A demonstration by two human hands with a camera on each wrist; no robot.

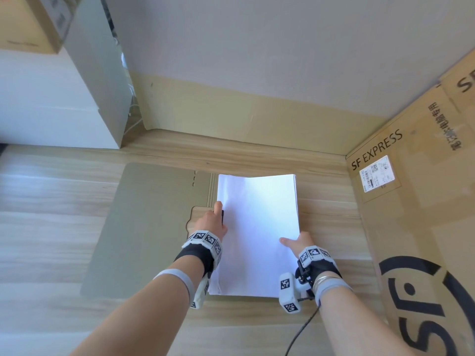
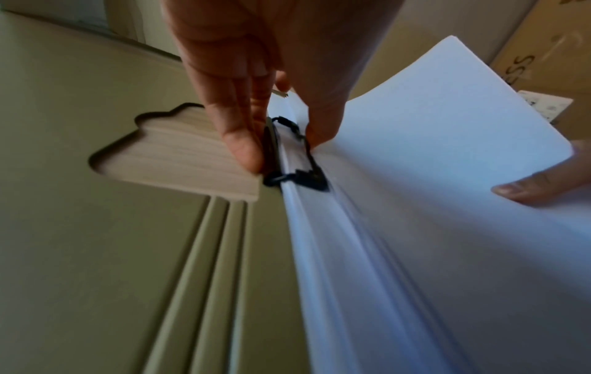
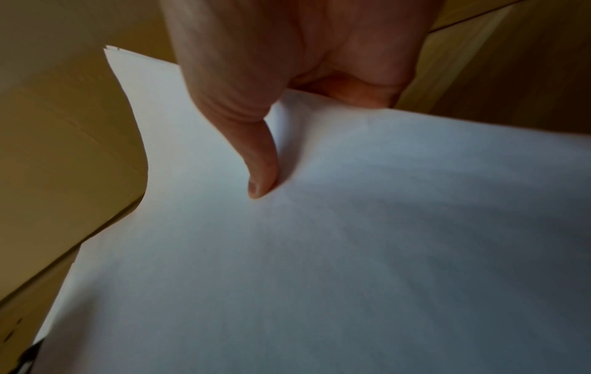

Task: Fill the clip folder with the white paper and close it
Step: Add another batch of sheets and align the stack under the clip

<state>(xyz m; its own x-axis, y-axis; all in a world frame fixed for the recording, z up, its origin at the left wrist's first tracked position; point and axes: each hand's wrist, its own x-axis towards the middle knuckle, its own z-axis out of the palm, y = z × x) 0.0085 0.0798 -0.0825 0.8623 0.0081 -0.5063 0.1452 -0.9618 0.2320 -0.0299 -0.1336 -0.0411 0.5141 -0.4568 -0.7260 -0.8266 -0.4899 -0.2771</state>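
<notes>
An olive-grey clip folder (image 1: pixel 154 222) lies open on the wooden table, its cover (image 2: pixel 80 253) spread to the left. A stack of white paper (image 1: pixel 257 227) lies on its right half, the far end bowed upward. My left hand (image 1: pixel 213 222) pinches the black wire clip (image 2: pixel 303 162) at the spine, fingers (image 2: pixel 243 141) on the outer side and thumb on the paper side. My right hand (image 1: pixel 298 244) grips the stack's right edge, thumb (image 3: pixel 262 172) on top of the paper (image 3: pixel 319 253) and fingers underneath.
A large SF Express cardboard box (image 1: pixel 411 201) stands close on the right. A cardboard sheet leans on the wall behind (image 1: pixel 231 111). A white box (image 1: pixel 51 111) sits at the back left. Bare wooden tabletop (image 1: pixel 51 227) extends left and toward me.
</notes>
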